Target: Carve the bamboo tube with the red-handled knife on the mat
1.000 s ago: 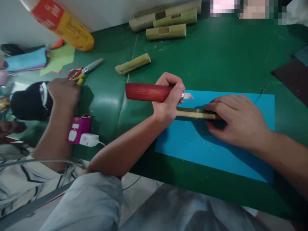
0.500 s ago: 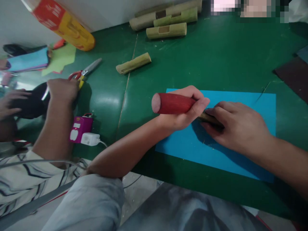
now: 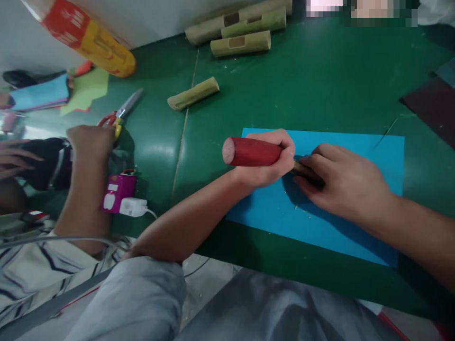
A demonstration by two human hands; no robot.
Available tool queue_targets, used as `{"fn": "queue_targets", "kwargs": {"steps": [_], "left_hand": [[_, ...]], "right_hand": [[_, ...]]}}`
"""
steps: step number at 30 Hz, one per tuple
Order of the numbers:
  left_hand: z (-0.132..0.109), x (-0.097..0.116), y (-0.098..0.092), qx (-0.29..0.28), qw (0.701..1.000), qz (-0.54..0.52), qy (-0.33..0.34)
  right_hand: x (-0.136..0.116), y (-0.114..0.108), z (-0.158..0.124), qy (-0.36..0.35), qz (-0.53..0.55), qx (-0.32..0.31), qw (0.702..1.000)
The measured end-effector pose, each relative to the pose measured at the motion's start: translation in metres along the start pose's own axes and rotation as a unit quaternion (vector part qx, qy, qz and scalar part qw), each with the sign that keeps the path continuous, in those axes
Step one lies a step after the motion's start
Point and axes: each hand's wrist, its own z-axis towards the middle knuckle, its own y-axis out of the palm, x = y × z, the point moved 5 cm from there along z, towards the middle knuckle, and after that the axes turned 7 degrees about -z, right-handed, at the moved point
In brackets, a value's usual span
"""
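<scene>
My left hand is wrapped round the red wooden handle of a tool, its butt end pointing left. The tool's working end is hidden behind the fingers. Close by on the right, my right hand grips a narrow brownish bamboo piece between thumb and fingers. One end of this piece sticks out towards my left hand, the rest being covered by my palm. Both hands are over a blue sheet, where a few small shavings lie.
Ahead lies a short bamboo piece, with several notched bamboo tubes against the wall. At left, a co-worker's hand is by red-and-yellow-handled scissors. A purple box with a white charger and a yellow bottle stand nearby.
My left hand has drawn slightly left, its fingers curling closer round the red handle. My right hand keeps its grip on the bamboo piece. The whole view has shifted a little.
</scene>
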Motion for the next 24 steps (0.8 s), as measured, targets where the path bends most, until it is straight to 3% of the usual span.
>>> {"fn": "queue_targets", "kwargs": {"steps": [9,13,20,24], "left_hand": [[-0.002,-0.005,0.001,-0.054,0.998,0.019,-0.035],[0.002,-0.005,0.003,-0.042,0.999,-0.004,-0.012],[0.007,-0.011,0.004,-0.038,0.997,0.025,-0.063],[0.004,-0.019,0.002,-0.021,0.997,-0.043,-0.06]], "right_hand": [[0.001,0.001,0.004,-0.005,-0.004,-0.022,1.0],[0.004,0.003,0.007,0.001,0.011,-0.035,0.999],[0.004,0.004,0.01,0.009,0.041,-0.061,0.997],[0.004,0.003,0.013,0.027,0.031,-0.084,0.996]]}}
